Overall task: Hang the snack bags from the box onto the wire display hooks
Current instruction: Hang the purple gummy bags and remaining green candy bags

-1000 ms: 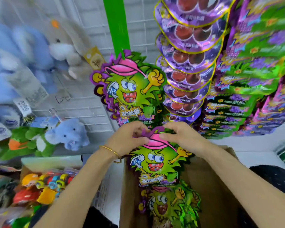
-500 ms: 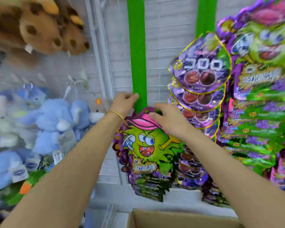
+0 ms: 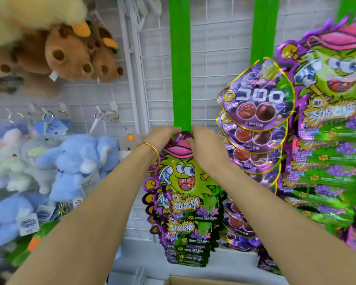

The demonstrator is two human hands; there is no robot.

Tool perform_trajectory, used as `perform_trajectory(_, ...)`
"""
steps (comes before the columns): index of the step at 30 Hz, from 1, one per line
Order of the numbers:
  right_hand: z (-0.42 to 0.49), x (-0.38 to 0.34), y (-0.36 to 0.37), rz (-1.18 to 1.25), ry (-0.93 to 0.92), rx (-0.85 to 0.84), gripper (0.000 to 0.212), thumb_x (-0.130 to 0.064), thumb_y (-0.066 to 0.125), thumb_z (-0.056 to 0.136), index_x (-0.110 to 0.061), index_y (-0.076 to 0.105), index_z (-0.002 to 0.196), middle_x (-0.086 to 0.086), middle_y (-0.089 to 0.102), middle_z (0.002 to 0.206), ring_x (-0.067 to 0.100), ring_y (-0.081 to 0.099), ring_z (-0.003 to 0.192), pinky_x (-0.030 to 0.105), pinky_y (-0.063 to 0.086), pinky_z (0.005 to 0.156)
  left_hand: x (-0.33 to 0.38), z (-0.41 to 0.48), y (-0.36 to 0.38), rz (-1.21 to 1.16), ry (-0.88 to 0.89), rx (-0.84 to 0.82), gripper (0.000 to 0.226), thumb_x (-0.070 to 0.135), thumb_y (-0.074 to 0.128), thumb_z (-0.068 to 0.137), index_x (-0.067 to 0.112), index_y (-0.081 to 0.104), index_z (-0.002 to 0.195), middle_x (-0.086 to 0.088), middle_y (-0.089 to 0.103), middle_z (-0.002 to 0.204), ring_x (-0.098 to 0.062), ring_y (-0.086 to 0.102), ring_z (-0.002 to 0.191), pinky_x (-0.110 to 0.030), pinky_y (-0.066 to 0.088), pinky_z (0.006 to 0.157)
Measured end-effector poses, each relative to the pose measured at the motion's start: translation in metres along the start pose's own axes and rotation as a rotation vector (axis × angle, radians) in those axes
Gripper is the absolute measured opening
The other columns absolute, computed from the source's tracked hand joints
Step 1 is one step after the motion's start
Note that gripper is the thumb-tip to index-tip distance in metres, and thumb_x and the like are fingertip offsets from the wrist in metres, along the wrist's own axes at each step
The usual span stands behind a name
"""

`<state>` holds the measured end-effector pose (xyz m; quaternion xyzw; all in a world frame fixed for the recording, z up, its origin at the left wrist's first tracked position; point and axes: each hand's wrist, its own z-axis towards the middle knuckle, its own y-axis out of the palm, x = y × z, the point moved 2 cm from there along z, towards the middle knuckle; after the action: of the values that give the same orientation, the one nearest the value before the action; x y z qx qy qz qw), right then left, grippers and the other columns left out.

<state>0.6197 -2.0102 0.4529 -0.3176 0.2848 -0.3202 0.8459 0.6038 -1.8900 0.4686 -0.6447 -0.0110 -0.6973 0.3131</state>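
A green monster snack bag [image 3: 183, 182] with a pink cap hangs in front of several like bags against the white wire grid [image 3: 214, 64]. My left hand [image 3: 162, 136] pinches the bag's top left edge. My right hand [image 3: 206, 149] grips its top right, over the pink cap. Both hands meet at the bag's top, just under a green strip [image 3: 180, 79]. The hook itself is hidden behind my fingers. Only the cardboard box's rim [image 3: 193, 280] shows at the bottom edge.
Purple grape gummy bags [image 3: 257, 103] hang in a column to the right. More green monster bags [image 3: 335, 103] fill the far right. Brown plush toys [image 3: 70, 56] hang top left, and blue plush elephants [image 3: 76, 159] on keyrings hang lower left.
My hands lifted the bag from the box up to the grid. Since half a second ago my left hand has come from the green strip onto the bag's top.
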Motion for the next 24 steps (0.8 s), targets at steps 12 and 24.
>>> perform_trajectory(12,-0.018,0.009,0.02,0.042,0.035,-0.147,0.027,-0.029,0.05,0.094,-0.004,0.046,0.105,0.021,0.061,0.106,0.039,0.058,0.098,0.039,0.042,0.072,-0.023,-0.009,0.0,0.038,0.079,-0.001,0.02,0.03,0.054,0.09,0.012,0.062,0.087,-0.005,0.06,0.089,-0.019,0.053,0.087,-0.028,0.042,0.077)
perform_trajectory(24,-0.09,0.027,0.002,-0.045,-0.112,0.282,0.026,-0.011,0.066,0.08,-0.006,0.057,0.105,0.012,0.059,0.102,0.032,0.059,0.089,0.034,0.049,0.065,-0.092,-0.089,0.007,0.278,0.656,0.33,0.052,0.004,0.049,0.067,0.008,0.052,0.118,-0.006,0.053,0.122,-0.017,0.044,0.116,-0.026,0.032,0.104)
